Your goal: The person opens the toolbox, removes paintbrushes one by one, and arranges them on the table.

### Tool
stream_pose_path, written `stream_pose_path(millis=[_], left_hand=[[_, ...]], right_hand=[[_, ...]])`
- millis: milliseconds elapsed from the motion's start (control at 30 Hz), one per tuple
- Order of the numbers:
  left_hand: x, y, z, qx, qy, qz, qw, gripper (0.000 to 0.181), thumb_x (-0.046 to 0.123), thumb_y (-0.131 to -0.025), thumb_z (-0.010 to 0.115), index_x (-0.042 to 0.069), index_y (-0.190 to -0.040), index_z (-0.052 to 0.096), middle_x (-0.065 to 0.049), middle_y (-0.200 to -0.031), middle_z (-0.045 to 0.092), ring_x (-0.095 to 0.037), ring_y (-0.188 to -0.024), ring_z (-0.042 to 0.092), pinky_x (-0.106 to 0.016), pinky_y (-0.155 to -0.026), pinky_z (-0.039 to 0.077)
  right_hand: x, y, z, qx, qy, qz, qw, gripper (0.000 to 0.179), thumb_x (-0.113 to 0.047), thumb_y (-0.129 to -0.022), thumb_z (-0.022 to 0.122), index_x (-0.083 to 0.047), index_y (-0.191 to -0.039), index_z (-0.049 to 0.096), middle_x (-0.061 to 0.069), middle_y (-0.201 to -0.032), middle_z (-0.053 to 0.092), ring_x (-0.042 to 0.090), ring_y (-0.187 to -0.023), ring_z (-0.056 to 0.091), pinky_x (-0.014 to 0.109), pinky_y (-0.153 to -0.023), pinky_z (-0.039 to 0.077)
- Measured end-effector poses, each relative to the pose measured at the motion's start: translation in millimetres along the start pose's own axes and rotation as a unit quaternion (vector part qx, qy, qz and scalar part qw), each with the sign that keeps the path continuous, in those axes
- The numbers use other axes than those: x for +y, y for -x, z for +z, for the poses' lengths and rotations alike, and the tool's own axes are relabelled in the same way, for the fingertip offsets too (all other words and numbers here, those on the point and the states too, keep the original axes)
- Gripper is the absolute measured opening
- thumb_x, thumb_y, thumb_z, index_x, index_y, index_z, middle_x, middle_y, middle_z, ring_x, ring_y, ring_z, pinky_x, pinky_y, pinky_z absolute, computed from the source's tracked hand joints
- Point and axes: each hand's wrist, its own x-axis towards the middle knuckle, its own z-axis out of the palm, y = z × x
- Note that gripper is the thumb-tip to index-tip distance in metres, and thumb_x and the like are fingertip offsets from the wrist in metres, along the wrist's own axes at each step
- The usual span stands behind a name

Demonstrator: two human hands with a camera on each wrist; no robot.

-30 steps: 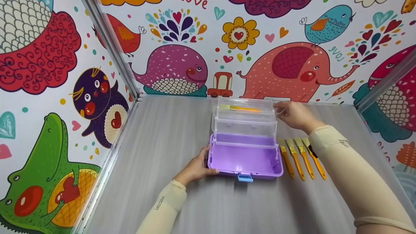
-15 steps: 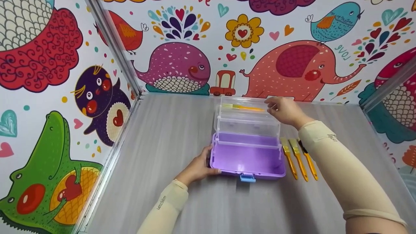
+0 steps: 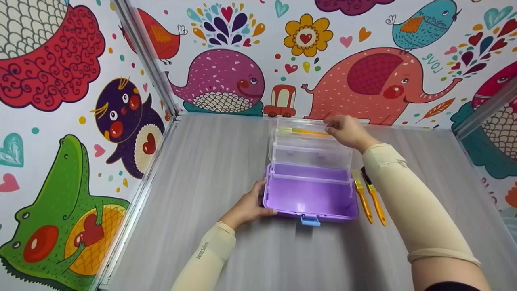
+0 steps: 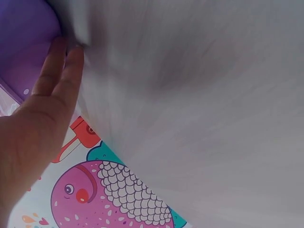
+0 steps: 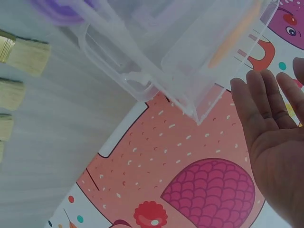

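Observation:
A purple storage box (image 3: pixel 309 198) with a blue latch stands open on the table, its clear tiered trays (image 3: pixel 313 153) raised at the back. One paintbrush (image 3: pixel 309 132) with an orange handle lies in the top tray. My left hand (image 3: pixel 246 206) grips the box's front left corner, thumb at the front and fingers along the side (image 4: pixel 61 71). By the top tray's right end is my right hand (image 3: pixel 348 131); in the right wrist view its fingers (image 5: pixel 263 102) are extended, slightly apart from the clear plastic, holding nothing.
Paintbrushes (image 3: pixel 364 202) with orange handles lie in a row to the right of the box, some hidden under the right forearm. The right wrist view shows several pale bristle heads (image 5: pixel 29 57). Printed walls (image 3: pixel 226 81) enclose the table at the back and sides.
My right hand has moved left, from beside the top tray to over its right end. The forearm now covers more of the brushes. My left hand stays on the box; the view shifts slightly.

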Motion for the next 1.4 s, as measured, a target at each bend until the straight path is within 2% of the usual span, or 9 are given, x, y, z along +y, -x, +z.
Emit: stream_pose_path(millis=[167, 433, 567, 767, 1067, 1400], left_hand=[[0.9, -0.9, -0.1, -0.002, -0.001, -0.008, 1.0000, 0.105, 0.027, -0.073, 0.090, 0.012, -0.155, 0.026, -0.028, -0.139, 0.051, -0.039, -0.126, 0.050, -0.050, -0.108, 0.035], [0.2, -0.4, 0.3, -0.001, -0.013, -0.023, 0.9996, 0.107, 0.030, -0.073, 0.090, 0.017, -0.156, 0.025, -0.027, -0.141, 0.050, -0.040, -0.127, 0.050, -0.049, -0.108, 0.035], [0.6, -0.9, 0.6, -0.002, -0.014, -0.020, 0.9997, 0.106, 0.030, -0.073, 0.090, 0.017, -0.157, 0.025, -0.027, -0.141, 0.051, -0.039, -0.127, 0.050, -0.049, -0.108, 0.035], [-0.1, -1.2, 0.3, 0.001, -0.014, -0.002, 0.9999, 0.103, 0.028, -0.074, 0.090, 0.013, -0.155, 0.027, -0.018, -0.132, 0.061, -0.031, -0.120, 0.057, -0.044, -0.107, 0.038], [-1.4, -1.6, 0.4, 0.001, -0.006, -0.002, 1.0000, 0.104, 0.026, -0.074, 0.090, 0.012, -0.155, 0.026, -0.019, -0.132, 0.061, -0.031, -0.119, 0.057, -0.045, -0.107, 0.038], [-2.0, -1.9, 0.5, 0.000, -0.013, -0.005, 0.9999, 0.105, 0.028, -0.074, 0.090, 0.013, -0.156, 0.026, -0.017, -0.132, 0.061, -0.031, -0.119, 0.057, -0.046, -0.107, 0.038]], right_hand=[[0.2, -9.2, 6.5, -0.007, -0.017, -0.007, 0.9998, 0.031, -0.011, -0.097, 0.062, -0.001, -0.126, 0.067, 0.018, -0.119, 0.067, 0.032, -0.109, 0.062, 0.050, -0.095, 0.049], [-4.3, -20.4, 17.3, -0.018, -0.011, -0.013, 0.9997, 0.032, -0.013, -0.098, 0.059, 0.000, -0.127, 0.066, 0.018, -0.126, 0.064, 0.033, -0.116, 0.060, 0.051, -0.098, 0.046], [-5.1, -23.8, 22.2, -0.038, 0.015, -0.024, 0.9989, 0.034, -0.016, -0.100, 0.057, 0.001, -0.129, 0.064, 0.020, -0.129, 0.063, 0.037, -0.121, 0.056, 0.054, -0.102, 0.043], [-7.5, -25.5, 30.0, -0.073, 0.063, -0.034, 0.9947, 0.040, -0.023, -0.104, 0.050, 0.001, -0.134, 0.060, 0.021, -0.135, 0.059, 0.041, -0.131, 0.047, 0.057, -0.108, 0.033], [-7.3, -26.3, 34.7, -0.074, 0.082, -0.036, 0.9932, 0.035, -0.016, -0.105, 0.047, 0.004, -0.129, 0.062, 0.024, -0.129, 0.061, 0.041, -0.125, 0.052, 0.056, -0.106, 0.037], [-6.1, -28.1, 40.4, -0.054, 0.130, -0.047, 0.9889, 0.032, -0.006, -0.098, 0.048, 0.001, -0.123, 0.067, 0.022, -0.116, 0.063, 0.038, -0.111, 0.058, 0.054, -0.100, 0.042]])
